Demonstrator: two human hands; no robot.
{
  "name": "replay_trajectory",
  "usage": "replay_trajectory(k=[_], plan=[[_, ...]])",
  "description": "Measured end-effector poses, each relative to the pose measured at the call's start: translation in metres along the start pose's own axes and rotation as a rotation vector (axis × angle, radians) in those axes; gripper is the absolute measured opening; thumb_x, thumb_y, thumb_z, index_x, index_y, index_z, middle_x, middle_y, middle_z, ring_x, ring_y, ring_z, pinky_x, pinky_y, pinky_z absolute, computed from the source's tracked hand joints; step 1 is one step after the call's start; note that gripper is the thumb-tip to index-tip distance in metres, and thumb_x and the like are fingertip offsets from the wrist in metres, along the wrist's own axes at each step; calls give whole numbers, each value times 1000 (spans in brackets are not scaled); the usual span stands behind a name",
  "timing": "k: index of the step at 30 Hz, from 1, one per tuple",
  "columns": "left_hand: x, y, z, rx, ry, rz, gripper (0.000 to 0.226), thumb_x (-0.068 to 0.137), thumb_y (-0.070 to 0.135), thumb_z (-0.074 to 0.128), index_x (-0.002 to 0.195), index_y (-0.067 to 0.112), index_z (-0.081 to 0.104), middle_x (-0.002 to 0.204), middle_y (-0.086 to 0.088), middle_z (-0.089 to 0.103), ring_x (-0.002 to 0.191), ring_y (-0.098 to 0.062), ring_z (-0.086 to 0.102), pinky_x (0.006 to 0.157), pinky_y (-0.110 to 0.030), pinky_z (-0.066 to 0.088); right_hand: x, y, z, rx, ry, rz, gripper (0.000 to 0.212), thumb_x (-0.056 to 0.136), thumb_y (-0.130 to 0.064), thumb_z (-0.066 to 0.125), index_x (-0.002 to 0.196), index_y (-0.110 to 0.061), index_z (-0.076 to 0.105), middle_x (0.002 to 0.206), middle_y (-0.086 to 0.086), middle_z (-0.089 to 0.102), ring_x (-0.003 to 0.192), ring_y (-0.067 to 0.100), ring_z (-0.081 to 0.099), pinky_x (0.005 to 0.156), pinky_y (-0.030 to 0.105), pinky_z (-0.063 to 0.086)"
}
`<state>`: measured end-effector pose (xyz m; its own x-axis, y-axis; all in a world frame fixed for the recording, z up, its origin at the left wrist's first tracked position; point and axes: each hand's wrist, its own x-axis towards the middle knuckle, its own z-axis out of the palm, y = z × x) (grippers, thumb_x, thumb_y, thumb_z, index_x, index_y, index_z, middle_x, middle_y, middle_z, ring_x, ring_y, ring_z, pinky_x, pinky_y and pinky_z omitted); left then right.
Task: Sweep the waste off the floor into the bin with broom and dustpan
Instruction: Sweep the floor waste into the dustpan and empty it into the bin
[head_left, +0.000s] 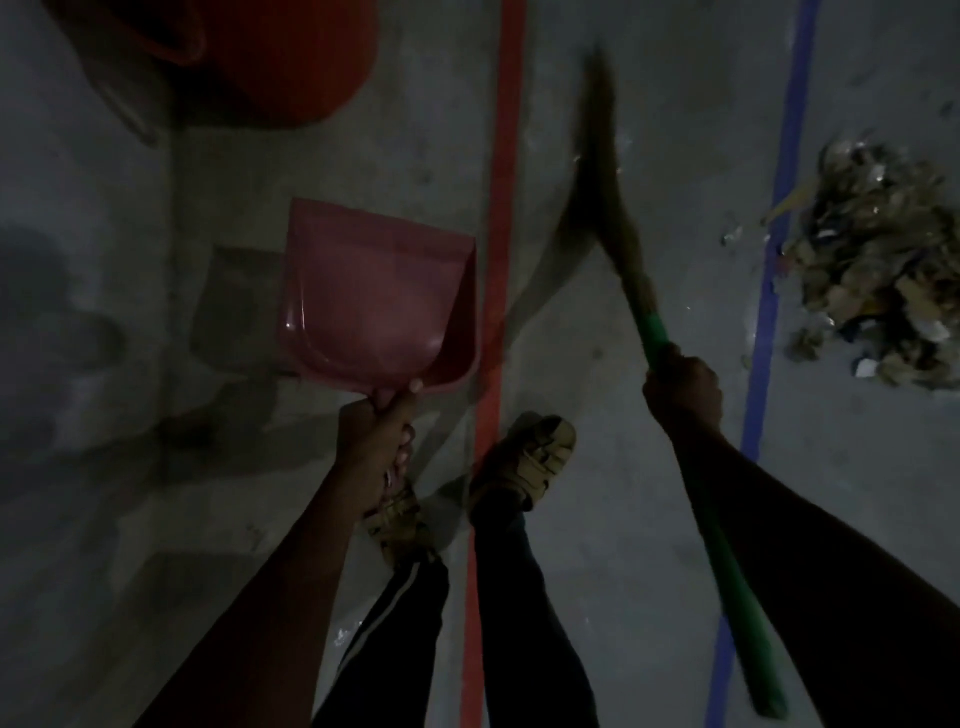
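Still early, by the look: waste (878, 275) heaped at right of frame, unswept. Left grip (376, 441) wrapped round empty dustpan (379, 296), mid-frame; right grip (683, 389) clasping broom (618, 244), bristles short of heap. Bin (291, 57) upper left. Sweeping, scooping, dumping all left.

pink dustpan (374, 291), green broom handle (727, 571), red bin (291, 57), grey floor (623, 467)
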<state>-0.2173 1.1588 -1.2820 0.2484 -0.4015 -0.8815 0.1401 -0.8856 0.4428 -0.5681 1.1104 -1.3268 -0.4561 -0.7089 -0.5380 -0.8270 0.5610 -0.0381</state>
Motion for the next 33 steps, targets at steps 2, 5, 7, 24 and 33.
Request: replay_trajectory(k=[2, 5, 7, 24, 33], plan=[[0, 13, 29, 14, -46, 28, 48, 84, 57, 74, 75, 13, 57, 52, -2, 46, 35, -12, 38, 44, -20, 31, 7, 14, -9, 76, 73, 33, 36, 93, -25, 55, 128, -16, 52, 97, 12, 62, 77, 29, 59, 63, 32, 46], [0, 30, 73, 24, -95, 48, 49, 84, 55, 76, 73, 12, 53, 49, -2, 44, 35, -13, 37, 46, -22, 31, 7, 27, -22, 173, 145, 53, 37, 96, -22, 53, 131, -12, 49, 100, 13, 59, 82, 30, 60, 65, 34, 48], [0, 38, 106, 51, -103, 58, 48, 86, 50, 75, 71, 11, 51, 49, -2, 43, 34, -13, 36, 43, -20, 32, 8, 40, -27, 234, 146, 40, 39, 96, -22, 53, 134, -12, 49, 103, 13, 58, 84, 29, 60, 68, 38, 53], [21, 74, 333, 407, -290, 172, 53, 86, 55, 72, 66, 11, 49, 46, -3, 43, 32, -15, 37, 37, -19, 36, 121, 162, -82, 223, -45, 126, 36, 94, -26, 56, 128, -15, 55, 99, 4, 47, 76, 20, 46, 56, 24, 32], [55, 94, 375, 472, -349, 93, 57, 75, 60, 80, 66, 13, 48, 51, -4, 43, 37, -17, 35, 45, -23, 36, 144, 203, -81, 194, 61, 365, 47, 89, -13, 54, 135, -17, 45, 112, 15, 47, 67, 29, 45, 58, 35, 40]])
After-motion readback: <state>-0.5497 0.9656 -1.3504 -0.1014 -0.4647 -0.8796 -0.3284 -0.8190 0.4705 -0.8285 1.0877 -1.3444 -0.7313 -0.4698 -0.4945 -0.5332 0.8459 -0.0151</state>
